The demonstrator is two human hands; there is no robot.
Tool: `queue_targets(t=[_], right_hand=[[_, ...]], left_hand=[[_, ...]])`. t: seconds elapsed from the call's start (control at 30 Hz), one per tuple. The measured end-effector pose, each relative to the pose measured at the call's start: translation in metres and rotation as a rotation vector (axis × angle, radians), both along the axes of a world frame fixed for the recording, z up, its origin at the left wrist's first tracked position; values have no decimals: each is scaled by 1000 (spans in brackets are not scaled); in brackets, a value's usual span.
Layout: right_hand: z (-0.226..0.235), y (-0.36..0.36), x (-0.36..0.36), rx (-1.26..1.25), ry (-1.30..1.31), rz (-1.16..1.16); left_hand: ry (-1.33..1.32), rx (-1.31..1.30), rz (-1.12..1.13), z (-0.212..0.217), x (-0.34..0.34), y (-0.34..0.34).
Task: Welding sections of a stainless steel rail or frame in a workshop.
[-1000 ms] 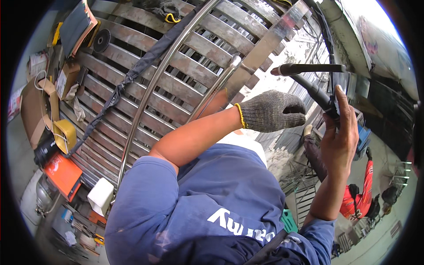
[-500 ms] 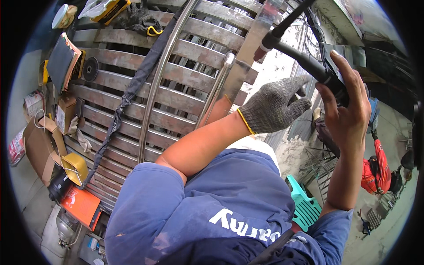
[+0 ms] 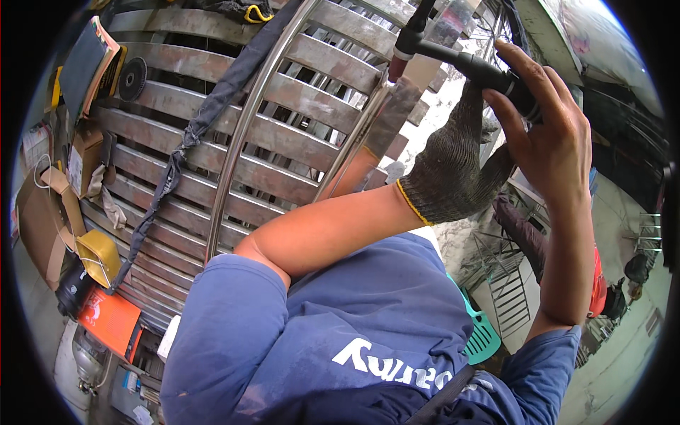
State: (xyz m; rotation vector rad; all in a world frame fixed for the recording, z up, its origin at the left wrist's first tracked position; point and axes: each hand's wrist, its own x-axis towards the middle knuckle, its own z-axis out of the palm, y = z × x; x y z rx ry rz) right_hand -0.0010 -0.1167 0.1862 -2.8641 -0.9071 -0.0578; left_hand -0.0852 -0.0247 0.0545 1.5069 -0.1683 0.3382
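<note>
A black welding torch (image 3: 460,60) with a reddish nozzle is held in my bare right hand (image 3: 556,127), its fingers and thumb closed about the handle. The nozzle points down just above the top end of a slim polished steel tube (image 3: 352,142); whether they touch I cannot tell. That tube lies along a shiny flat metal strip (image 3: 397,113). My left hand (image 3: 453,163), in a dark grey knit glove with a yellow cuff edge, is raised beside the torch handle. Its thumb and fingers are spread, with the fingertips partly hidden behind the torch and right hand.
A slatted metal bench (image 3: 177,134) carries a long bent steel tube (image 3: 248,127) and a cloth-wrapped cable (image 3: 212,127). Along the left stand a cutting disc (image 3: 132,79), cardboard boxes (image 3: 42,219) and a yellow container (image 3: 99,256). A turquoise plastic chair (image 3: 482,336) and a person in red (image 3: 598,283) are at right.
My right hand has brought the torch left and slightly up, its nozzle now over the slim tube's end. My gloved left hand has turned and risen to the torch handle.
</note>
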Motion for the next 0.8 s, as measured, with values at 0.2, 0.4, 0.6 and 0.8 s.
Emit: queue_targets(t=[0.2, 0.4, 0.6, 0.8], right_hand=[[4, 5, 15, 5, 354, -333], [-7, 0, 11, 47, 181, -157], [-13, -1, 6, -35, -49, 54], [2, 18, 1, -181, -70, 74]], left_hand=[[98, -182, -73, 4, 3, 3], [20, -143, -43, -3, 13, 3], [-105, 178, 81, -11, 11, 8], [175, 160, -35, -6, 5, 12]])
